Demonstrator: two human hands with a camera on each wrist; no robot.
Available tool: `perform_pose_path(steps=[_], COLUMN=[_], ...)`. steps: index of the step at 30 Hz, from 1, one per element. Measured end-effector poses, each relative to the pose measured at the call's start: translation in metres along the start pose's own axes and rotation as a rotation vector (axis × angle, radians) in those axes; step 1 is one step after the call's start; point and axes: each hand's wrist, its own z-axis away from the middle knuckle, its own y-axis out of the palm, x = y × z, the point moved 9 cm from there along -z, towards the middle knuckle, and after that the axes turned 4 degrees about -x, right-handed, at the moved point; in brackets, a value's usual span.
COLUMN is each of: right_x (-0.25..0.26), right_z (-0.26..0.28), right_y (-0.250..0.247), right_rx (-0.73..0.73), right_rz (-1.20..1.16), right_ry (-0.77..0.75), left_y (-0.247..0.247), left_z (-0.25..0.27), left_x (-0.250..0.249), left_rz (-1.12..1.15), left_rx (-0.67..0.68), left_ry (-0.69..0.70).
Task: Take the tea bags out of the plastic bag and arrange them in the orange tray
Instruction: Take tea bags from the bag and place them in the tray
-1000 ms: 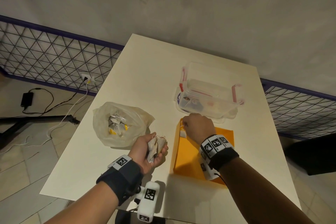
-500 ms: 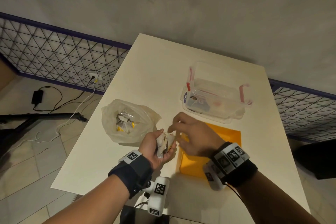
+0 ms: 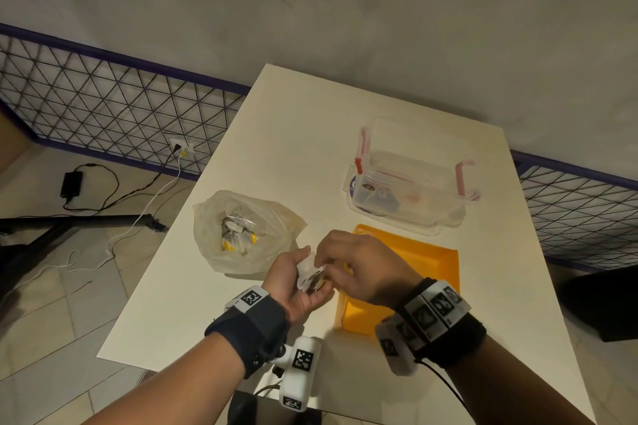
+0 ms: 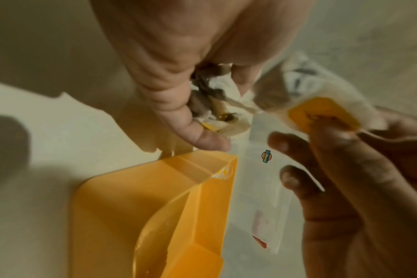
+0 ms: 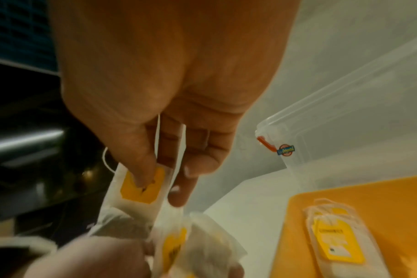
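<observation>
My right hand [image 5: 155, 112] pinches one tea bag [image 5: 141, 186] from the bunch [image 3: 310, 272] my left hand [image 3: 293, 283] grips, centre frame; tangled strings could drag others out.

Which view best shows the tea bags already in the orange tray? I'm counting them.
The right wrist view: tea bags lie stacked in the orange tray, yellow tags readable. The left wrist view shows only a sliver at the tray's corner. In the head view the right hand hides them.
</observation>
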Motion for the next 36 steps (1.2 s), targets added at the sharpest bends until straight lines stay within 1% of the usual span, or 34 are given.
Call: perform_pose_path(steps=[2, 4, 6, 8, 10, 12, 16, 19, 28, 30, 33, 36], right_x=[-0.007, -0.02, -0.034, -0.051, -0.069, -0.08, -0.093, -0.098, -0.112, -0.12, -0.13, -0.132], right_z=[0.0, 0.001, 0.002, 0.008, 0.015, 0.019, 0.025, 0.03, 0.035, 0.032, 0.027, 0.024], right_y=[-0.02, -0.041, -0.055, -0.064, -0.07, -0.071, -0.07, -0.062, -0.005, 0.002, 0.004, 0.006], right_rx=[-0.065, -0.129, -0.127, -0.116, -0.137, -0.135, -0.126, -0.076, 0.155, 0.158, 0.126, 0.102], right_rz=[-0.028, 0.015, 0.096, 0.067, 0.009, 0.037, 0.1, 0.097, -0.13, -0.129, -0.068, 0.011], right_ry=[0.077, 0.16, 0.25, 0.384, 0.506, 0.565, 0.627, 0.661, 0.774, 0.795, 0.823, 0.811], left_y=[-0.004, -0.006, -0.005, -0.006, -0.006, -0.007, -0.008, -0.009, -0.008, -0.008, -0.009, -0.01], left_z=[-0.004, -0.007, -0.007, -0.009, -0.011, -0.014, -0.017, -0.018, -0.014, -0.013, -0.013, -0.012], left_x=[-0.001, 0.0, 0.002, 0.003, 0.005, 0.006, 0.007, 0.007, 0.005, 0.006, 0.007, 0.006], left_rz=[-0.025, -0.016, -0.007, -0.012, -0.025, -0.031, -0.03, -0.032, -0.081, -0.086, -0.078, -0.077], left_rx=[-0.006, 0.0, 0.023, 0.033, 0.04, 0.045, 0.057, 0.059, 0.037, 0.032, 0.028, 0.019], left_ry=[0.015, 0.003, -0.017, -0.036, -0.053, -0.06, -0.076, -0.072, -0.031, -0.034, -0.044, -0.037])
